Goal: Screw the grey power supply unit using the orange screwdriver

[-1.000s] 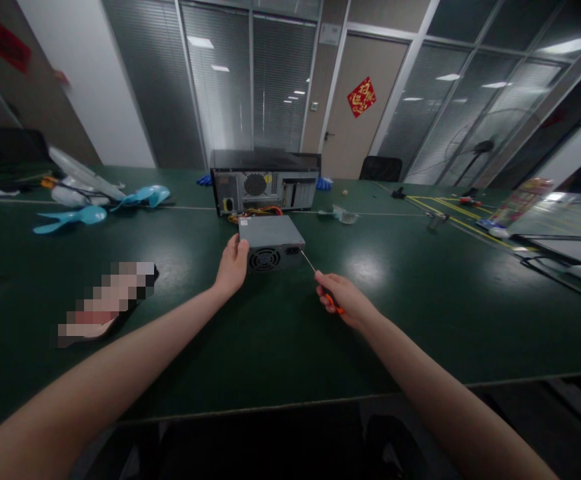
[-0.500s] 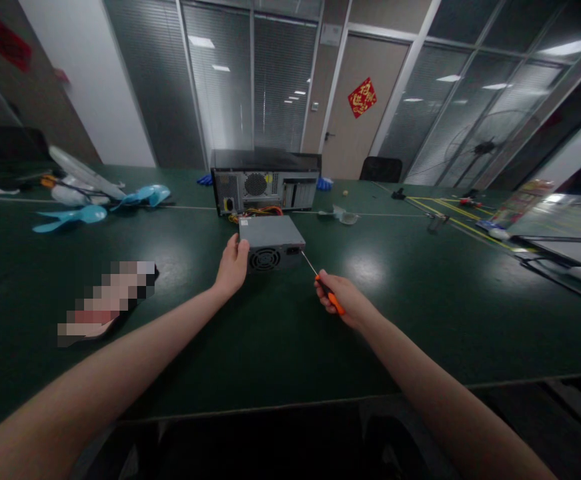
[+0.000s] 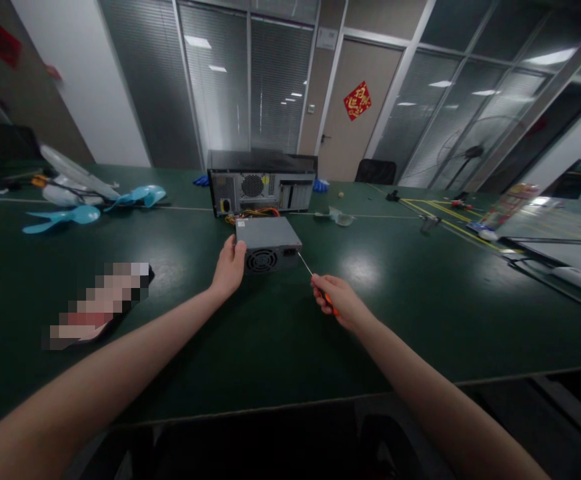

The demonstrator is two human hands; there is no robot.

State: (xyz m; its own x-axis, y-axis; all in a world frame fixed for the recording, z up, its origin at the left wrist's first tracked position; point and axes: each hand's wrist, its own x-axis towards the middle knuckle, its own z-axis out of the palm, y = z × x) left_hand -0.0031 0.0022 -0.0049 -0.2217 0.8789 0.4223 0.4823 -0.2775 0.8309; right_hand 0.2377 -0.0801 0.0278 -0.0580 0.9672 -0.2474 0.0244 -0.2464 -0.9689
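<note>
A grey metal power supply box (image 3: 269, 233) with a round fan grille sits on the green table (image 3: 270, 347). My left hand (image 3: 230, 267) grips its left side, thumb near the front corner. My right hand (image 3: 334, 299) is closed round the orange and black handle of a screwdriver (image 3: 327, 301). The screwdriver's thin shaft points up and left, its tip at the right end of the box's front face, beside the socket. Behind the box lies a black computer case (image 3: 263, 187) on its side, with coloured wires (image 3: 255, 213) between the two.
Light blue fan-like pieces (image 3: 65, 217) and a white object lie at the left. A pixelated flat object (image 3: 100, 303) rests near my left forearm. Beyond the box on the right is a small translucent piece (image 3: 340, 217). Yellow strips (image 3: 445, 223) and a framed panel are farther right.
The whole view has shifted slightly, moving the scene a little left. My right hand has turned round the screwdriver handle, and less of the orange shows. My left hand keeps its hold on the box.
</note>
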